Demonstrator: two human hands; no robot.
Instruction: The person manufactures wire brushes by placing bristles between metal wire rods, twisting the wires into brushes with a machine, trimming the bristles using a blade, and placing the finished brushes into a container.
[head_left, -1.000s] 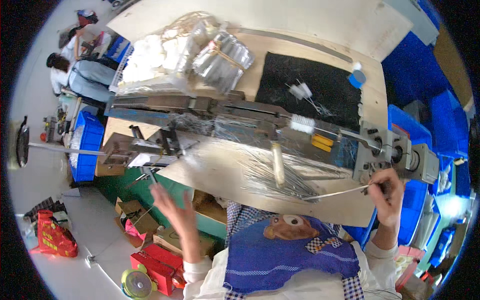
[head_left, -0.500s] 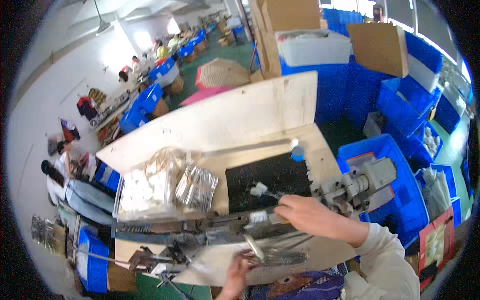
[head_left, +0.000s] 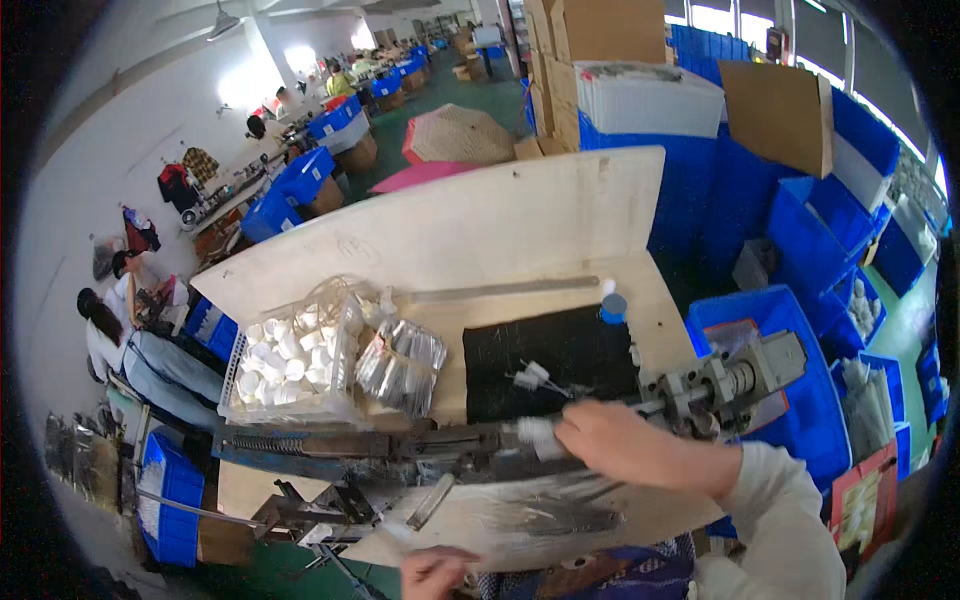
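Observation:
My right hand [head_left: 625,447] is over the bench machine [head_left: 450,445], its fingers closed at the end of a white cylindrical piece [head_left: 540,437] seated on it. My left hand [head_left: 437,572] is near the lower edge, fingers curled and blurred; whether it grips anything cannot be made out. A flat metal lever [head_left: 432,502] slants just above it. Thin clear and silvery strips [head_left: 555,513] lie blurred on the board in front of the machine. Behind the machine, a small white fitting with thin rods [head_left: 533,377] rests on a black mat [head_left: 490,343].
A basket of white caps [head_left: 345,405] and a bundle of silvery strips [head_left: 402,368] stand behind the machine's left part. A blue-topped bottle [head_left: 613,308] is at the mat's far corner. Blue bins [head_left: 835,400] crowd the right. Two people [head_left: 165,345] are at far left.
My right hand has come down slightly onto the white cylindrical piece. My left hand has moved left and down, away from the strips. The metal lever now shows farther left. The view has shifted slightly.

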